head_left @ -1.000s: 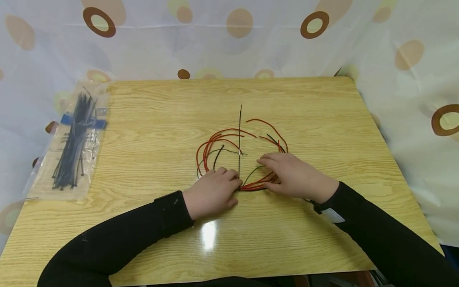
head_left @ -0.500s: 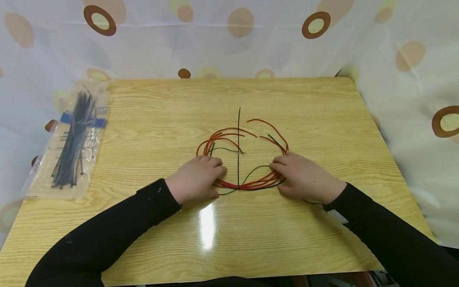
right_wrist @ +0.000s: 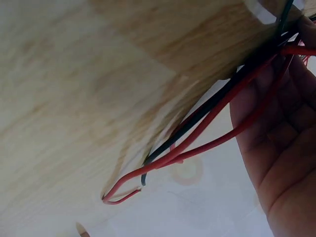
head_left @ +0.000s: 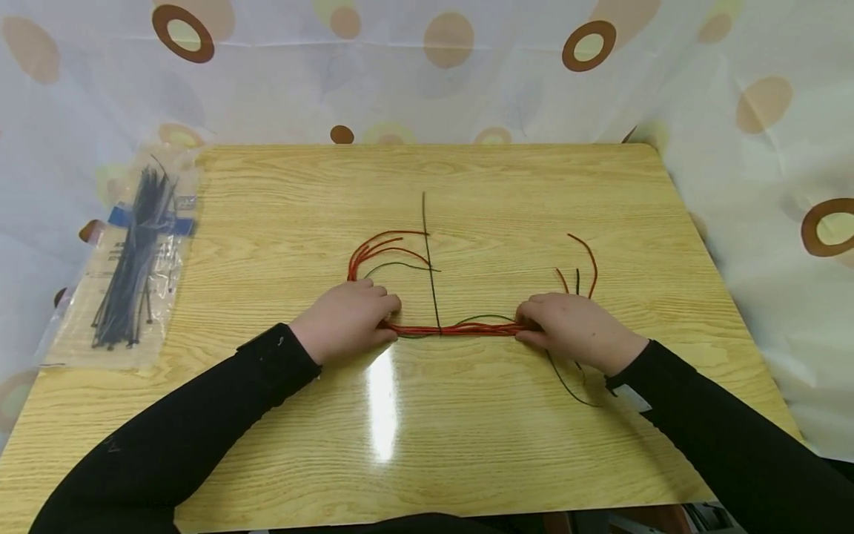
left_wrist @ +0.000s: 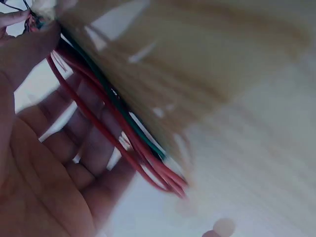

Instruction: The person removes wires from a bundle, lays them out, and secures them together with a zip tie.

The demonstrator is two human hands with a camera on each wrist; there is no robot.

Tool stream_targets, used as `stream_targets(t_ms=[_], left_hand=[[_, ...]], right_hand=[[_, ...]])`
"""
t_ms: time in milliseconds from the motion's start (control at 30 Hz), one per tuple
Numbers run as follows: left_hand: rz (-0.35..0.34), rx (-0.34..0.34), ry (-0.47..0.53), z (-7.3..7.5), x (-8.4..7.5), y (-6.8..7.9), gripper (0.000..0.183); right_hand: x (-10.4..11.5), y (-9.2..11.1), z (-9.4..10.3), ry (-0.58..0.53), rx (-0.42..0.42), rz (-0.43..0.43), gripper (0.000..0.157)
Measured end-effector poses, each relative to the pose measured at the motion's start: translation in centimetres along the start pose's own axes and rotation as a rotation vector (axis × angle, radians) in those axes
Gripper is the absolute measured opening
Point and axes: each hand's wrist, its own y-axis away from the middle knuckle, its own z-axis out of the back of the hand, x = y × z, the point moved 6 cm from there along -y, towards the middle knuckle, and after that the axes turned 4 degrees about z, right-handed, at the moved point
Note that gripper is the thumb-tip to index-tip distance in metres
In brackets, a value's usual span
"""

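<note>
A bundle of red wires (head_left: 477, 328) with dark green and black ones stretches nearly straight between my two hands. At its left part, my left hand (head_left: 348, 315) pinches it between thumb and fingers. Red wire ends (left_wrist: 174, 186) and a green wire (left_wrist: 111, 97) run past that palm in the left wrist view. My right hand (head_left: 577, 330) pinches the right part, where red wires (right_wrist: 195, 134) and a black wire (right_wrist: 165, 144) extend past the palm. A thin black cable tie (head_left: 428, 230) meets the bundle near its middle and points away; whether it loops round is too small to tell.
A clear plastic bag (head_left: 130, 252) of black cable ties lies at the left of the wooden table (head_left: 293, 200). Loose wire ends curl beyond both hands, and a thin dark wire (head_left: 567, 388) trails below the right hand. A patterned sheet (head_left: 394, 67) hangs behind.
Both hands have moved apart along the wires. The coil is drawn out from a ring into a straight stretch, and its right ends have shifted right. The cable tie has moved slightly left and tilted.
</note>
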Motion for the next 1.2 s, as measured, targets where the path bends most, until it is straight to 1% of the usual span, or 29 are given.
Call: stream_targets(t_ms=[233,367,400,467,600,667,733,800,900,1000,1133,1200], left_hand=[[0.154,0.004,0.003,-0.3,0.3,0.3,0.032],[0.254,0.003,0.0,-0.3,0.6,0.4,0.042],[0.28,0.004,0.004,-0.2,0.8,0.4,0.048],[0.332,0.017,0.01,-0.3,1.3,0.4,0.064],[0.438,0.081,0.04,-0.4,2.6,0.4,0.104],[0.486,0.121,0.047,-0.5,3.1,0.5,0.114],[0.519,0.143,0.051,-0.5,3.4,0.6,0.119],[0.542,0.154,0.042,-0.5,3.5,0.7,0.121],[0.556,0.143,0.025,-0.3,3.4,0.8,0.122],[0.538,0.143,0.004,-0.2,3.2,0.9,0.119],[0.495,0.152,-0.008,-0.3,2.7,0.9,0.113],[0.487,0.157,-0.015,-0.2,2.4,1.0,0.112]], right_hand=[[0.0,0.2,0.0,-0.029,-0.01,-0.034,0.008],[0.0,0.3,-0.3,-0.041,-0.011,-0.038,0.009],[0.0,0.3,-0.3,-0.042,-0.012,-0.037,0.009],[0.1,0.3,-0.4,-0.044,-0.015,-0.036,0.009],[0.2,0.3,-0.3,-0.04,-0.018,-0.029,0.011],[0.3,0.3,-0.2,-0.038,-0.017,-0.025,0.011],[0.4,0.3,-0.2,-0.034,-0.014,-0.024,0.012],[0.4,0.3,-0.3,-0.036,-0.008,-0.027,0.012],[0.4,0.2,-0.4,-0.041,-0.001,-0.034,0.013],[0.4,0.2,-0.4,-0.042,-0.001,-0.038,0.014],[0.4,0.2,-0.4,-0.04,-0.006,-0.039,0.012],[0.4,0.3,-0.4,-0.041,-0.008,-0.04,0.011]])
